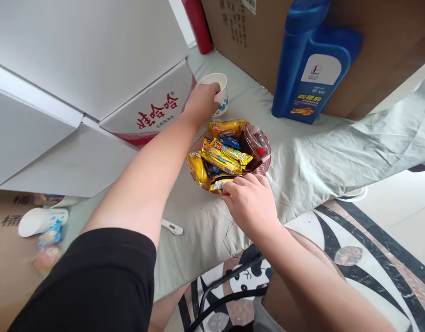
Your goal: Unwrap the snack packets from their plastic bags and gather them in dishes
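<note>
My left hand [202, 102] is closed on the rim of a white paper cup [222, 97] with a blue-green print, its fingers dipping inside. Just in front of the cup is a pinkish, see-through bowl [266, 162] filled with wrapped snacks. Several yellow snack packets [223, 159] lie on top, with a blue packet [229, 142] among them and a dark reddish-brown packet [251, 142] at the right. My right hand [251, 203] is closed over the bowl's near edge, fingers curled at the rim; the fingertips are partly hidden.
A blue oil bottle [307, 74] stands before a brown carton [247, 41]. White cartons [77, 60] rise at the left. A white stick-shaped device [172, 227] lies on the pale green cloth [198, 249]. Another paper cup [42, 221] lies on its side, lower left.
</note>
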Available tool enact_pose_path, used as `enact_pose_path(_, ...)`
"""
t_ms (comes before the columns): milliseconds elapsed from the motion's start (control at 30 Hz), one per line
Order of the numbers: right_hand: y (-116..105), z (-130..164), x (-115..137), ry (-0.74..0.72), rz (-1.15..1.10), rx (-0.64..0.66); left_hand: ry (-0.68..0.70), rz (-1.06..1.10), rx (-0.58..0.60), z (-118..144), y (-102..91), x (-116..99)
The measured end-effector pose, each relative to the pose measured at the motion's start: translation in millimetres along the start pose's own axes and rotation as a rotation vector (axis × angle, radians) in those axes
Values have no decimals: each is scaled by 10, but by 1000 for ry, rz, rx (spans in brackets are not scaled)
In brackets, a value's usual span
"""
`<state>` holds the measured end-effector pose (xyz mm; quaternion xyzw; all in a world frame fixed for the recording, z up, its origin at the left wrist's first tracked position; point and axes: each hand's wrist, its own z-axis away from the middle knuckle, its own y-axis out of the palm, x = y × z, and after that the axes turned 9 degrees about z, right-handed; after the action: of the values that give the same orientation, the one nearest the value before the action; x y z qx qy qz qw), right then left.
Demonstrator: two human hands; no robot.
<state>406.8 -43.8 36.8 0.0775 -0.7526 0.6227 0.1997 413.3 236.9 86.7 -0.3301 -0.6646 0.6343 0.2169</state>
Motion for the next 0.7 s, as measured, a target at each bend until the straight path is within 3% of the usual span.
enact_pose_path(100,4,-82,-112,29,0,-45,-21,75,-3,-267,162,25)
enact_pose_path(233,15,-177,-225,44,20,-88,-23,223,51,-560,201,72)
enact_pose_path(367,58,-205,-269,37,39,-144,-151,441,-176,-572,210,309)
enact_pose_path(467,100,-201,-270,122,70,-241,-193,448,-235,-172,303,598)
enact_pose_path(600,170,-229,-319,227,59,-315,-293,429,-252,794,529,928)
enact_pose_path(700,254,-293,-385,191,76,-327,-236,423,-190,1459,708,1003)
